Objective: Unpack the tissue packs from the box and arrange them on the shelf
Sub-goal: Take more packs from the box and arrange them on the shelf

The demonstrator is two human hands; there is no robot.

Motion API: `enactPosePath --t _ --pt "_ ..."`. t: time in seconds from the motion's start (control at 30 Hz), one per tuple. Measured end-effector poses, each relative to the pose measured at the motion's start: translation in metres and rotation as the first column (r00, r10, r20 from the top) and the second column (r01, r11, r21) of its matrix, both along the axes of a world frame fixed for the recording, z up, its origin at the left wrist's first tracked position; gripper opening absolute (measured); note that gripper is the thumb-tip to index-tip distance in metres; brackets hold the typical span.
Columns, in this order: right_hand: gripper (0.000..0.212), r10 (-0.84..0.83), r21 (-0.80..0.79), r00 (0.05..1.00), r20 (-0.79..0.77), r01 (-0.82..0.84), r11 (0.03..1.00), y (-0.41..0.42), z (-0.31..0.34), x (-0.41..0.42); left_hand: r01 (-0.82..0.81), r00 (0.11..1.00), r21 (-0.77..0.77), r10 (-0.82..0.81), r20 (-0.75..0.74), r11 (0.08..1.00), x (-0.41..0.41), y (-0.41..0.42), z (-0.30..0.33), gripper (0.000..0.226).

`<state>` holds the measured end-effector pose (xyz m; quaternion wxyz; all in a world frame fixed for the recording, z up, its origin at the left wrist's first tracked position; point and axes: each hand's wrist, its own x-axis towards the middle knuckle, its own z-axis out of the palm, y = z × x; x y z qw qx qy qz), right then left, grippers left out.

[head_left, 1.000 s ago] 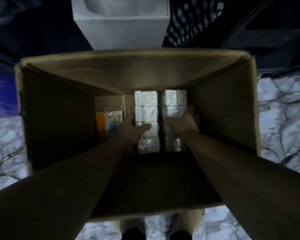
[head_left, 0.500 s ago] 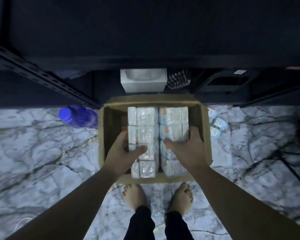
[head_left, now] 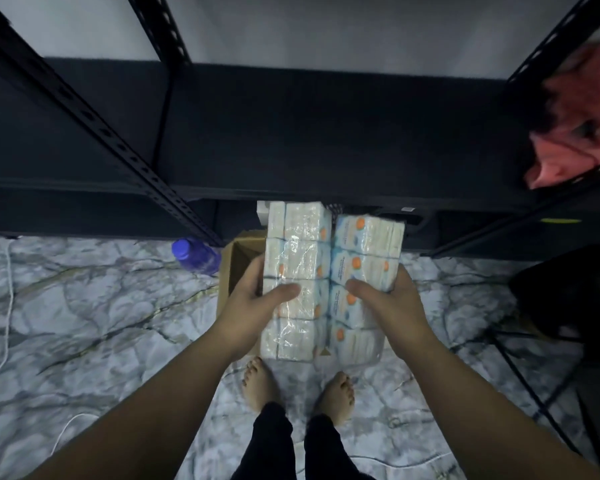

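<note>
— Hands first: what do they hold?
— Left hand (head_left: 253, 308) grips one clear-wrapped white tissue bundle (head_left: 297, 285), thumb curled over its top; right hand (head_left: 394, 303) grips a second wrapped tissue bundle (head_left: 364, 282) touching the first.
— Where are they?
— Raised above the brown cardboard box (head_left: 238, 261) on the marble-patterned floor (head_left: 101, 323), before the black metal shelf (head_left: 326, 133). A blue-capped bottle (head_left: 196, 254) lies left of the box.

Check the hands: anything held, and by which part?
Yes. The left hand grips the left tissue bundle at its left edge, thumb across the top. The right hand grips the right tissue bundle at its right edge, likewise.
</note>
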<state>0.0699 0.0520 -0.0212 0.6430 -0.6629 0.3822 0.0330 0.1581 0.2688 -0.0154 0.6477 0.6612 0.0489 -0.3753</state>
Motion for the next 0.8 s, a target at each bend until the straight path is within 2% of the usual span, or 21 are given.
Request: enactPosePath --t 0.2,0.4,0.6,0.8 --pt "0.061 0.085 -0.112 0.992 0.088 -0.075 0.991 -0.017 0.076 -0.009 -0.039 0.986 -0.022 0.042 0.161 0.999 -0.015 -0.008 0.077 0.059" --pt "0.062 0.157 -0.267 0.965 0.208 -0.099 0.959 -0.035 0.153 -0.003 -0.046 0.945 -0.042 0.057 0.323 0.998 -0.012 -0.017 0.149 0.069" --pt "0.068 0.190 -0.332 0.923 0.335 -0.073 0.940 -0.049 0.215 0.010 -0.064 0.873 -0.052 0.081 0.481 0.997 -0.002 -0.031 0.207 0.070" --pt "0.072 0.227 -0.365 0.864 0.449 -0.055 0.929 -0.060 0.273 0.029 -0.040 0.810 -0.107 0.095 0.579 0.993 0.022 -0.042 0.260 0.068"
